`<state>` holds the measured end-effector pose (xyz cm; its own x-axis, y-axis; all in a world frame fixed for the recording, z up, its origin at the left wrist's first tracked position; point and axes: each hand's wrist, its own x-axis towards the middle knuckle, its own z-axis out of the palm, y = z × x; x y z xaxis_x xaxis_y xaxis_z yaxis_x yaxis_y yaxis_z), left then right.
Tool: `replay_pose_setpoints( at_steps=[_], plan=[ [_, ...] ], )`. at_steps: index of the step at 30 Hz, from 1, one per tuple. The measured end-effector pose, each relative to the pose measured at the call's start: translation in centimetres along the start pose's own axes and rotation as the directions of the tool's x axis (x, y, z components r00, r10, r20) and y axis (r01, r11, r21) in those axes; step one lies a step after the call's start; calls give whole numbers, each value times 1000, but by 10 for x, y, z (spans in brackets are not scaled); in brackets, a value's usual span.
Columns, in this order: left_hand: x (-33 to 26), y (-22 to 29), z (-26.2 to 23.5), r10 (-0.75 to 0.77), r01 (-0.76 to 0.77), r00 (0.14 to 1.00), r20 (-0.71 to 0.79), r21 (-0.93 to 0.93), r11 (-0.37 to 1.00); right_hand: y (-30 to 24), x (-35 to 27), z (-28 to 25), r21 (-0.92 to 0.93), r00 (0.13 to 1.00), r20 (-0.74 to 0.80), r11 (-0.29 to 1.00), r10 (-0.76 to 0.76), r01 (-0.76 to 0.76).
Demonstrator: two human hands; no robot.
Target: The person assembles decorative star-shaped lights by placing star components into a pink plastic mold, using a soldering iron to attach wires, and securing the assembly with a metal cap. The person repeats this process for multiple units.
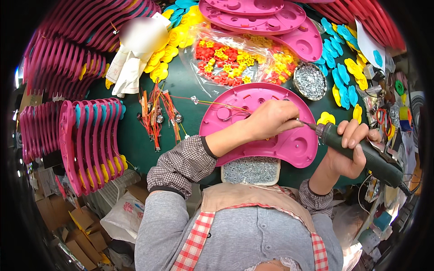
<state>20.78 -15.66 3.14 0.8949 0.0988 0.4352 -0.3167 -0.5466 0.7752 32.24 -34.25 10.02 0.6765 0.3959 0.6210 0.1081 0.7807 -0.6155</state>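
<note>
At tabletop centre, a pink half-moon shell (271, 135) is laid flat, curved edge away from the body, straight edge toward it. The left hand (271, 118) is pressed down on the shell's middle, fingers closed as if pinching something small near the tool tip; what is pinched cannot be told. A dark powered screwdriver (361, 153) is held in the right hand (350, 151), grip wrapped tight round the barrel. The tool's long axis is run from lower right up to the left, bit tip (304, 122) brought just beside the left fingertips over the shell's right half. Shell lies left of the right hand; left hand is nearer, already on it. A tray of screws (251, 170) sits just below the shell, near the body. Red and yellow wires (158, 113) are seen to the left, a round dish of screws (309, 81) above right, pink shells stacked (90, 140) at far left.
</note>
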Motion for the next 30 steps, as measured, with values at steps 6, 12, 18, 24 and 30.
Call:
replay_pose_setpoints(
  at_steps=[6, 12, 18, 24, 30],
  plan=[
    [-8, 8, 6, 134, -123, 987, -87, 121, 985, -7, -7, 12, 96, 1000, -22, 995, 16, -14],
    [-16, 12, 2, -13, 40, 996, -83, 331, 943, 18, -9, 14, -232, 999, -36, 973, -12, 4],
    [-22, 7, 9, -55, 65, 998, -34, 415, 907, 39, -7, 2, -320, 1000, -20, 947, -16, 8],
    [-24, 5, 6, -82, 90, 996, -38, 382, 920, 60, 0, 8, -328, 998, -4, 943, -67, 62],
    [-26, 2, 9, -29, 54, 997, -70, 394, 917, 75, 4, 7, -335, 999, -41, 942, -15, 1]
  ],
)
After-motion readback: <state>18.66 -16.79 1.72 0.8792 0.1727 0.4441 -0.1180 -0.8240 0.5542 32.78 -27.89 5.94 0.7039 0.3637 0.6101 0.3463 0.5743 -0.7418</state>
